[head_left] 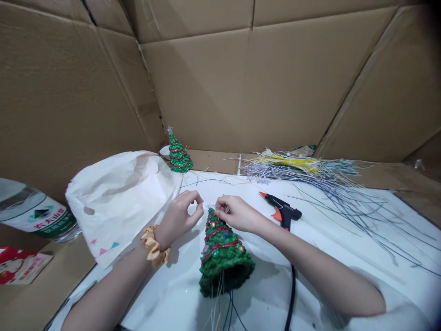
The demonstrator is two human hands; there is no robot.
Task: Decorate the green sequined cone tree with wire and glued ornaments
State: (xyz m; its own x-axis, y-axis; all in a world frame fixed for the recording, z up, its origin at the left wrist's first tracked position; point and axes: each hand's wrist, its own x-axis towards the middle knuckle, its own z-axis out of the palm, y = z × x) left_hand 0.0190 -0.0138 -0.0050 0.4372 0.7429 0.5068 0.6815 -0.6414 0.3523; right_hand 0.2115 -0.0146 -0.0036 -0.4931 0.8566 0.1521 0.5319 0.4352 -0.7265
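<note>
A green crocheted Christmas tree (pixel 223 257) with red trim and small beads lies tilted on the white table (pixel 330 248), thin wires trailing from its open base. My left hand (pixel 181 216), with a gold scrunchie on the wrist, pinches its fingers together just left of the tree's tip. My right hand (pixel 236 212) is pinched too, touching the tip from the right. Between the two hands, at the tip, sits a tiny pale piece, too small to name.
A second small green tree (pixel 178 154) stands upright at the back. A black and orange glue gun (pixel 282 212) lies right of my right hand, its cord running toward me. Bundles of yellow and grey wires (pixel 310 168) spread at the back right. A pale paper bag (pixel 120 197) and a water bottle (pixel 34 212) lie left. Cardboard walls surround the table.
</note>
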